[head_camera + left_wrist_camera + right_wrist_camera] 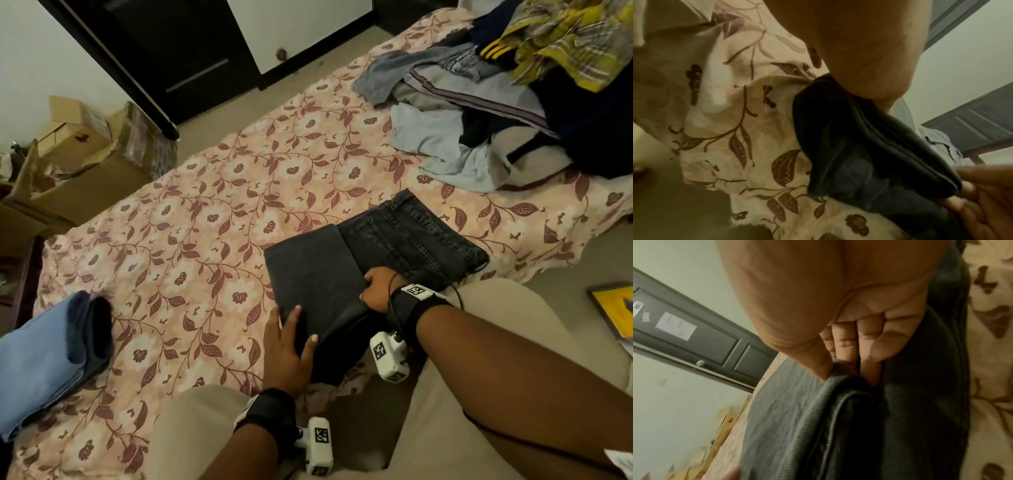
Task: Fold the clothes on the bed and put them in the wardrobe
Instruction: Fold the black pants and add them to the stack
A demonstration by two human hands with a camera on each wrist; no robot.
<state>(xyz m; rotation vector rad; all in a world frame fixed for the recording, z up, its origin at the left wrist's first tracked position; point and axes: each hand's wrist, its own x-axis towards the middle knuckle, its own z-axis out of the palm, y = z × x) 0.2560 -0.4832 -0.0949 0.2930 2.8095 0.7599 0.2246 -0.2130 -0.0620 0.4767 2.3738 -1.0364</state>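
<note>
Two hands work on one pair of dark jeans (373,253) lying partly folded near the front edge of the bed (212,192), whose pink floral sheet fills most of the head view. Far across the sheet, at the upper right, sits a loose heap of unfolded clothes (496,96) in greys, pale blue, navy and a yellow plaid. At the left edge of the bed rests a folded stack (44,356), light blue with a dark piece beside it. Beyond the bed a dark wardrobe door (191,51) stands against the wall, and cardboard boxes (78,150) crowd the floor to the left. On the jeans, the leg portion is doubled over toward the waistband, which points away toward the heap. The right hand (378,287) pinches the folded edge of the jeans, thumb on top and fingers (865,340) tucked beneath the layer, as the right wrist view shows. The left hand (287,349) lies on the near corner of the fold with fingers fairly straight and spread, thumb along the edge, pressing the cloth flat.
</note>
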